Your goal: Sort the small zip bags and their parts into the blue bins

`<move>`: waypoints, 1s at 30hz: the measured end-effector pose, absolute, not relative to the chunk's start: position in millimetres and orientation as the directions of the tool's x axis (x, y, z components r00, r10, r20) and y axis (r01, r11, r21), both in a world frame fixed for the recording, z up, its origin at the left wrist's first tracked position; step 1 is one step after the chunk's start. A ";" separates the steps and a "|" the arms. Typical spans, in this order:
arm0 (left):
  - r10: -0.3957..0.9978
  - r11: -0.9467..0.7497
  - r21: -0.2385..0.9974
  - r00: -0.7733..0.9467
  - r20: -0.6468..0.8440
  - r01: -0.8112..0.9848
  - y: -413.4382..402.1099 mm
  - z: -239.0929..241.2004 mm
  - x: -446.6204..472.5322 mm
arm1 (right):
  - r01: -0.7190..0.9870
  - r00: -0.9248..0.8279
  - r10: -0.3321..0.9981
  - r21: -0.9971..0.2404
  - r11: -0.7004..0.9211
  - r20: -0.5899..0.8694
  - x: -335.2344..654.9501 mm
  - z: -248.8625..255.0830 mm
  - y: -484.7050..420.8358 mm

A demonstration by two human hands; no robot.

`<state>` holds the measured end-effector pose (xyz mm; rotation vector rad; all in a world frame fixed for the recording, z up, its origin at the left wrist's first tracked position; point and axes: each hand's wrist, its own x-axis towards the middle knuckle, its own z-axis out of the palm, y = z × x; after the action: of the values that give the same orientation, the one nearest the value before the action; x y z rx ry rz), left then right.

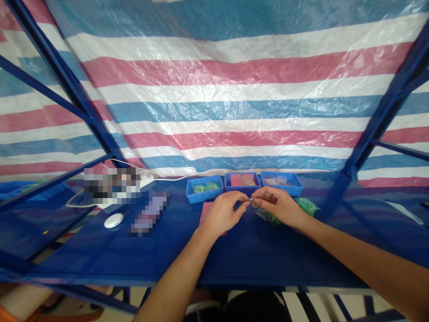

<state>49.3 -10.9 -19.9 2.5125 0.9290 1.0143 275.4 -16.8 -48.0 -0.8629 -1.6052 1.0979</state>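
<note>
My left hand (223,214) and my right hand (278,206) meet above the blue table (254,261). Fingertips of both are pinched together at one small spot; what they hold there is too small to make out. Partly covered by my left hand and wrist lies a pink sheet or packet (204,210). Under my right hand is a green-and-clear plastic packet (273,219), mostly hidden. Another green packet (307,205) rests just right of my right wrist.
Behind my hands stand three blue bins: one with green packets (191,197), one with pink pieces (228,184), one with small clear bags (296,189). Leftward are a white oval case (114,220), blurred-out items and white cables (76,205). Blue frame posts (372,120) flank a striped tarp (234,107).
</note>
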 end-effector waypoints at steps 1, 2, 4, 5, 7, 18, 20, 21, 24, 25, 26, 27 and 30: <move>0.662 -0.749 0.483 0.533 0.527 0.453 -11.5 -19.6 50.4 | 0.000 -0.286 0.909 -0.949 0.317 0.303 275.1 -47.8 -17.5; 0.669 -0.743 0.497 0.517 0.534 0.448 -12.2 -19.5 51.6 | -0.024 -0.300 0.909 -0.955 0.296 0.289 274.9 -48.0 -18.0; 0.681 -0.732 0.521 0.498 0.536 0.440 -13.8 -20.1 54.3 | -0.049 -0.327 0.905 -0.961 0.273 0.274 274.8 -49.5 -18.2; 0.686 -0.727 0.530 0.495 0.534 0.437 -14.6 -20.8 55.7 | -0.050 -0.335 0.902 -0.962 0.270 0.271 274.9 -50.5 -18.0; 0.690 -0.723 0.541 0.493 0.530 0.430 -16.0 -22.5 58.5 | -0.037 -0.336 0.902 -0.961 0.275 0.271 275.0 -52.4 -17.4; 0.660 -0.750 0.515 0.430 0.616 0.415 -15.2 -28.2 62.6 | -0.027 -0.266 0.928 -0.965 0.262 0.259 273.9 -52.7 -18.6; 0.668 -0.743 0.521 0.415 0.618 0.420 -14.7 -30.1 64.0 | -0.035 -0.261 0.928 -0.964 0.265 0.265 273.1 -55.0 -18.3; 0.669 -0.742 0.525 0.416 0.616 0.417 -14.7 -30.7 64.8 | -0.038 -0.263 0.926 -0.962 0.272 0.272 272.7 -56.3 -18.1; 0.667 -0.745 0.539 0.429 0.609 0.393 -15.5 -30.9 66.9 | -0.019 -0.277 0.913 -0.952 0.306 0.299 272.0 -59.3 -17.8; 0.666 -0.746 0.545 0.434 0.607 0.382 -15.7 -30.5 67.3 | -0.005 -0.276 0.910 -0.947 0.321 0.310 272.0 -59.8 -17.8; 0.665 -0.746 0.553 0.438 0.604 0.370 -15.9 -30.2 67.5 | 0.011 -0.273 0.907 -0.941 0.338 0.322 272.2 -59.9 -17.8; 0.667 -0.745 0.562 0.443 0.599 0.360 -15.8 -29.9 67.6 | 0.028 -0.269 0.904 -0.936 0.352 0.332 272.5 -59.7 -17.8; 0.681 -0.729 0.596 0.444 0.582 0.337 -13.8 -30.9 67.5 | 0.073 -0.269 0.904 -0.929 0.362 0.331 273.3 -57.4 -17.9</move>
<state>67.5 -13.8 -30.9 2.3065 0.8619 1.1948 273.3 -17.9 -57.4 -0.8890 -1.6322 1.0513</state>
